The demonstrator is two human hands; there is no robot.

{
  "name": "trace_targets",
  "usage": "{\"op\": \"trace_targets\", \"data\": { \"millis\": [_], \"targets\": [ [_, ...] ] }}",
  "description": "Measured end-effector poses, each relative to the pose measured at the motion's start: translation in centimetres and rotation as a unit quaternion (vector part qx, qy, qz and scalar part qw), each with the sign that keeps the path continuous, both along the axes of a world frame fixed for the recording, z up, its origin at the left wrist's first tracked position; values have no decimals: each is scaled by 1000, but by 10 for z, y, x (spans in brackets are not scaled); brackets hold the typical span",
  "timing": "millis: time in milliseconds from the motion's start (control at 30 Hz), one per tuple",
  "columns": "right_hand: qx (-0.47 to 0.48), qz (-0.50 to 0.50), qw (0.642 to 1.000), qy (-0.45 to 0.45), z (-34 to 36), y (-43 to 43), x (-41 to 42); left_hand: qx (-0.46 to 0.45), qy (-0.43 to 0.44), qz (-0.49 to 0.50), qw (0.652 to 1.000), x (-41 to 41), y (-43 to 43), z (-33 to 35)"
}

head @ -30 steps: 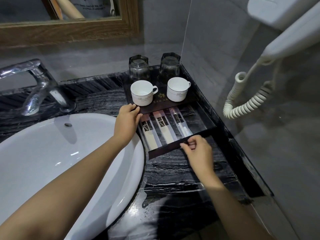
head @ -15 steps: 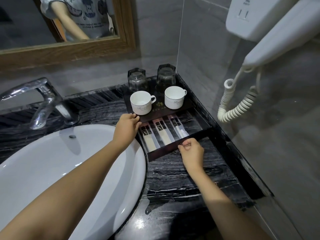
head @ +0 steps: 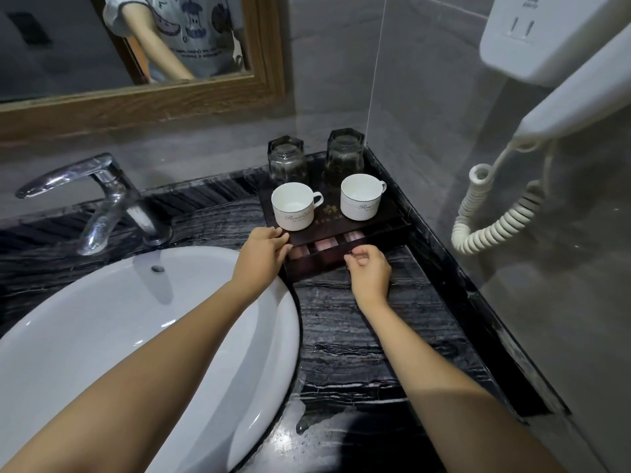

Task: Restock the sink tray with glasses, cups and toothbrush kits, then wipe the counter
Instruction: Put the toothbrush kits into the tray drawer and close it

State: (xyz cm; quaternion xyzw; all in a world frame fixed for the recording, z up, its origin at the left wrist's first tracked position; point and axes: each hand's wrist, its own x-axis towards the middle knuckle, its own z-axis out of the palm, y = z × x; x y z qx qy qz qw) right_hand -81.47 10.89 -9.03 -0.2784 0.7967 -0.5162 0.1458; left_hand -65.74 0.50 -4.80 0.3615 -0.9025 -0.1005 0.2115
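A dark wooden tray [head: 392, 213] stands in the counter's back right corner. On it are two upturned glasses, one at the left [head: 286, 160] and one at the right [head: 345, 155], and two white cups [head: 294, 206] [head: 360, 196]. Its drawer [head: 317, 262] is nearly pushed in, and only the ends of the toothbrush kits [head: 324, 245] show. My left hand [head: 263, 256] rests on the tray's front left corner. My right hand [head: 370, 271] pinches the drawer's front edge.
A white basin [head: 136, 319] fills the left, with a chrome tap [head: 106, 196] behind it. The black marble counter [head: 358, 343] runs toward me, wet near the front. A wall hairdryer with a coiled cord [head: 491, 223] hangs at the right. A framed mirror [head: 136, 100] is above.
The drawer has slid back into the tray under my right hand, covering most of the toothbrush kits. My left hand stayed on the tray's corner. The camera tilted up.
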Motion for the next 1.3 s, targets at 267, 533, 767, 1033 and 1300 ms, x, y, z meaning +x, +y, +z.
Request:
{"op": "trace_targets", "data": {
  "millis": [267,533,767,1033,1300],
  "targets": [
    [-15,8,1000,12,-4,-22,-6,13,25,17,999,-2,0,-5],
    [-2,6,1000,4,-7,-27,-7,28,47,34,998,-2,2,-9],
    [10,-20,1000,-7,-2,-35,2,51,44,48,997,-3,2,-13],
    [57,-1,998,5,3,-34,1,64,22,56,996,-4,7,-16],
    [207,112,972,17,36,-31,-3,107,-78,33,991,0,19,-5]
  ]
}}
